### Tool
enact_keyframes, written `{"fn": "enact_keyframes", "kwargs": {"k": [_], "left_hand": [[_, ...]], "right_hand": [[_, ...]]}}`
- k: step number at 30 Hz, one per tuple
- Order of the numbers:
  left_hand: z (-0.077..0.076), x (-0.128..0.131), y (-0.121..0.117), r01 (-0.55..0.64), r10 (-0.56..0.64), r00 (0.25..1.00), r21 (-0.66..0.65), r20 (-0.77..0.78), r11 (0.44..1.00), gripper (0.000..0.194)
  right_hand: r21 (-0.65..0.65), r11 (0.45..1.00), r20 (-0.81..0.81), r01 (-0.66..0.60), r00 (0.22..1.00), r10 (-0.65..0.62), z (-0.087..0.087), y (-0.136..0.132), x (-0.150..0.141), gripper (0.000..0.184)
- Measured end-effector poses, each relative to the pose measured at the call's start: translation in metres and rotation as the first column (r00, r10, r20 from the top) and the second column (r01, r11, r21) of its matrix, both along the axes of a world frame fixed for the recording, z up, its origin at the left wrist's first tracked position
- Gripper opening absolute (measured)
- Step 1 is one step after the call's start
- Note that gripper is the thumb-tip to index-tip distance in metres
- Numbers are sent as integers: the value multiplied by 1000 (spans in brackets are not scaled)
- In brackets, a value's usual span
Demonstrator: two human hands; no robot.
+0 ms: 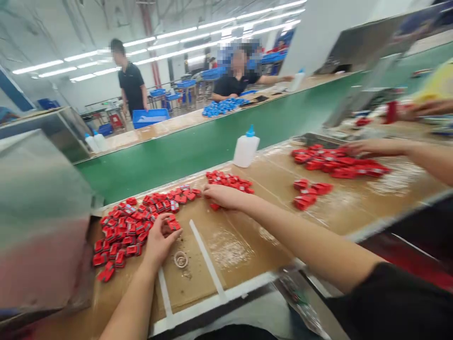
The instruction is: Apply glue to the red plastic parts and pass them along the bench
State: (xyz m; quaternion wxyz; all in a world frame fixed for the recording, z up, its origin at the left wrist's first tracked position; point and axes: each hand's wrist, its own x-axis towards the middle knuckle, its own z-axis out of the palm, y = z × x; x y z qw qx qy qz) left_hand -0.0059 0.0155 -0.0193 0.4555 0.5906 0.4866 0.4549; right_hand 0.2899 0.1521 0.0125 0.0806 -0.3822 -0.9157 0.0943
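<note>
A heap of small red parts (138, 222) lies on the brown cardboard-covered bench (244, 245) at my left. My left hand (161, 241) rests at the heap's near edge, fingers curled on one red part (174, 225). My right hand (222, 195) reaches forward and lies palm down, fingers together, over a red part (214, 206) beside a smaller row of red parts (230, 181). What is under its fingers is mostly hidden. A small ring of tape (180, 259) lies just in front of my left hand.
A white squeeze bottle with a blue cap (246, 148) stands at the bench's far edge beside a green conveyor belt (198, 151). A co-worker's arm (399, 151) at right touches another red pile (336, 163). A grey metal box (38, 222) stands at left. Two people work beyond the belt.
</note>
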Motion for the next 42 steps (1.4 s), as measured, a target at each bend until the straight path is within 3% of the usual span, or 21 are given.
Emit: {"fn": "enact_keyframes", "kwargs": {"k": [3,5,7,9,13,21,25,31,35,39,42], "left_hand": [[3,1,-3,-1,1,1000,-34,14,999,57],[4,1,-5,-10,12,1000,-59,19,998,59],[5,1,-7,-32,34,999,-58,31,998,58],[5,0,-8,-47,49,998,-38,48,998,57],[5,-1,-8,-41,44,994,-34,98,999,56],[8,0,-6,3,2,995,-60,96,998,64],[9,-3,-3,38,-3,974,-150,227,988,78],[9,-2,-3,115,-5,924,-265,381,957,71],[3,-1,-4,103,20,908,-271,418,957,66],[-1,-2,-5,118,4,909,-265,416,957,61],[1,-1,-5,106,-10,926,-235,377,966,58]], "right_hand": [[46,998,-87,37,996,-33,0,-1,-12,19],[55,998,-300,32,954,-14,-1,-15,-30,20],[52,999,-554,-13,832,40,-2,-38,-54,23],[48,995,-702,-89,705,97,-3,-63,-77,24],[17,974,-781,-226,605,154,-10,-89,-104,22],[-13,969,-842,-246,526,122,-29,-79,-103,24],[-27,969,-826,-246,552,118,-36,-77,-101,26],[72,963,-794,-258,570,212,-34,-79,-98,26],[208,937,-681,-281,646,345,-33,-81,-101,24],[327,918,-532,-223,760,374,-34,-79,-99,24],[276,920,-521,-278,761,387,-33,-80,-93,35]]}}
